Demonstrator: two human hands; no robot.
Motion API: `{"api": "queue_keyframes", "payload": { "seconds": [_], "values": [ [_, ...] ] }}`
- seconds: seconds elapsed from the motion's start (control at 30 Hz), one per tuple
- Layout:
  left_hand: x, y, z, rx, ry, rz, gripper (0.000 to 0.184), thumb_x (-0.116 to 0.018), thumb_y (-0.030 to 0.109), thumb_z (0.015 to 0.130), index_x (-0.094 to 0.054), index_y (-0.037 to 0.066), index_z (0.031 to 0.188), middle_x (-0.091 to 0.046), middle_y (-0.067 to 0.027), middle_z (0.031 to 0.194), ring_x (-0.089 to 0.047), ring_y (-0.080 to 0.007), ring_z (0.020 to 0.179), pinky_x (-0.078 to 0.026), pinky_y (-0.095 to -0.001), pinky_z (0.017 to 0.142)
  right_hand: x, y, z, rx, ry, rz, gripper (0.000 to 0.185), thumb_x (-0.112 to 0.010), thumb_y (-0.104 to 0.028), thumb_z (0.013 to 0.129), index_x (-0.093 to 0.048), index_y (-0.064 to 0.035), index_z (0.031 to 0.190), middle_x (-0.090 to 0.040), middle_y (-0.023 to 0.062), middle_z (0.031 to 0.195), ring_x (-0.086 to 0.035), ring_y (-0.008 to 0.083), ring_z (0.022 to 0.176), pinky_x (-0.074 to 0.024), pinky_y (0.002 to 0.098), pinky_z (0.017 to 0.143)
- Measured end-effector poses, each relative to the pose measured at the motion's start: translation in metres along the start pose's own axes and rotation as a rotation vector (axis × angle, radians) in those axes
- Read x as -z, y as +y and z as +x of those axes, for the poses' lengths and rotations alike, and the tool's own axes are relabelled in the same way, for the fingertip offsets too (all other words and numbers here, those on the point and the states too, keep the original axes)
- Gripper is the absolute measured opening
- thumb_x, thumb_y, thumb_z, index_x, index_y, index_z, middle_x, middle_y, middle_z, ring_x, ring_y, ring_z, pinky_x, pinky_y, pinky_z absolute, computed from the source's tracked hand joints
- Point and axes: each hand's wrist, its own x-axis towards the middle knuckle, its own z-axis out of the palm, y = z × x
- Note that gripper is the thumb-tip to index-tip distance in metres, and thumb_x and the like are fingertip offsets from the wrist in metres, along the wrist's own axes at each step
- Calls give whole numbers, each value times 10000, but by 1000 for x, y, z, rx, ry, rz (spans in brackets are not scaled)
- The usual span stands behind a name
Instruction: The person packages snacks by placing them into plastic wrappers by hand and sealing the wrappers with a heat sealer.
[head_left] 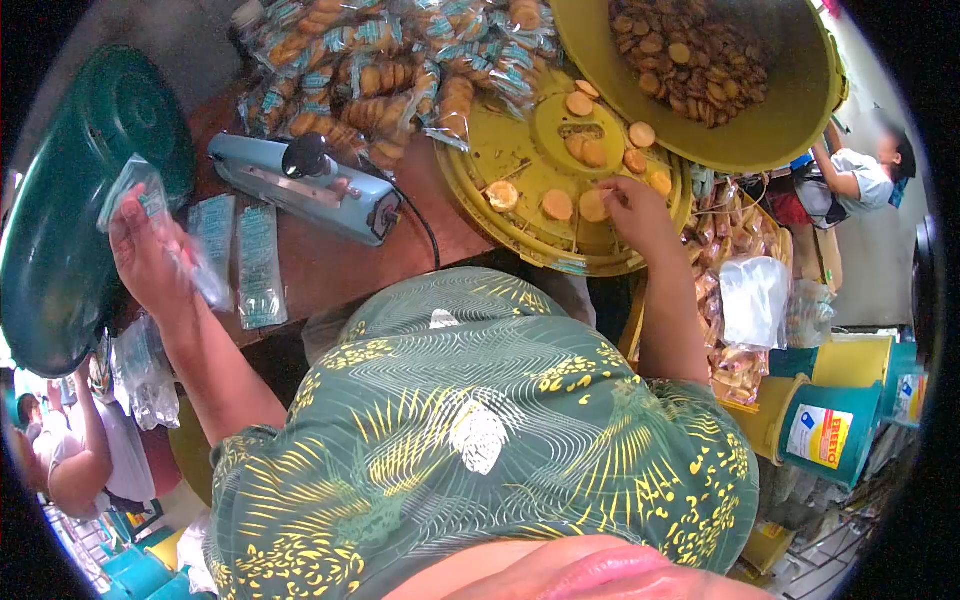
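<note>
My left hand [153,255] is closed around a clear plastic bag [140,190] with blue-green print, raised above the table's left side. More flat printed bags [261,262] lie just right of that hand. My right hand [640,215] is over a round yellow lid [470,200], its fingers bent together at the edge of a round cookie [593,206]. Several other cookies [557,205] are scattered on the lid. Between my hands, a light-blue bag sealer [300,185] rests on the brown table.
Filled cookie packets [385,80] are heaped at the back. A tilted yellow tub [700,150] holds many cookies at the back right. A large green lid [90,210] stands at left. Packed goods [715,290] and buckets [830,425] are at right. Other people [860,180] are on both sides.
</note>
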Motion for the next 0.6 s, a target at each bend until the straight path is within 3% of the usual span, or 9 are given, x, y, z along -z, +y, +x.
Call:
{"api": "queue_keyframes", "payload": {
  "seconds": [0.03,0.07,0.1,0.13,0.2,0.3,0.4,0.5,0.6],
  "values": [
    [-3,7,1,-26,-42,21,462,-579,539,949,-636,94,1058,-616,-47,818,-571,-118,657,-450,-272,497,-3,2,4,64,80,6,340,-676,-246,897,-647,-71,1187,-674,176,1129,-645,321,1030,-505,423,897],
    [-9,7,-12,-53,-74,-63,471,-617,571,913,-619,106,985,-538,-5,723,-449,-84,531,-344,-228,404,-6,4,9,130,161,11,345,-688,-223,887,-647,-59,1187,-678,167,1099,-654,299,971,-517,403,846],
    [-2,-11,0,-56,-176,-171,422,-655,504,910,-629,97,1019,-604,-62,814,-561,-130,644,-465,-266,516,-8,6,15,198,240,16,350,-701,-201,878,-647,-47,1188,-681,159,1070,-662,277,912,-529,382,794],
    [-19,-5,-12,-228,-192,-112,300,-622,353,948,-637,62,1023,-626,-51,875,-573,-107,744,-463,-249,653,-11,8,25,333,343,-39,356,-701,-199,877,-644,-50,1195,-679,162,1080,-661,278,927,-528,381,807],
    [-52,10,-42,-360,-303,-72,168,-598,169,974,-637,33,1065,-647,-37,965,-581,-81,861,-459,-228,786,-16,13,44,597,546,-147,369,-702,-195,875,-640,-57,1211,-675,167,1101,-658,279,958,-526,380,832],
    [-76,24,-71,-249,-578,-135,241,-623,71,940,-613,47,1179,-642,-28,1050,-569,-70,916,-456,-215,773,-16,10,56,432,268,24,360,-675,-186,906,-621,-49,1234,-668,162,1115,-651,260,996,-516,364,866],
    [-102,35,-98,-207,-723,-18,188,-682,135,929,-650,37,1086,-644,13,888,-544,-33,759,-437,-195,644,-9,-2,47,219,288,289,323,-631,-181,947,-618,-45,1239,-662,150,1090,-648,234,982,-513,345,857],
    [-111,29,-105,-177,-866,43,175,-705,156,917,-660,23,1021,-627,22,774,-509,-16,668,-419,-193,587,-14,35,60,349,294,231,345,-630,-275,941,-632,-53,1205,-677,174,1120,-649,341,1029,-499,401,919],
    [-116,24,-112,-20,-889,60,139,-696,138,915,-667,31,998,-628,8,766,-506,-19,650,-420,-201,572,-17,46,52,214,139,259,319,-634,-278,941,-645,-53,1168,-681,164,1092,-649,336,1015,-502,405,902]
  ]
}}
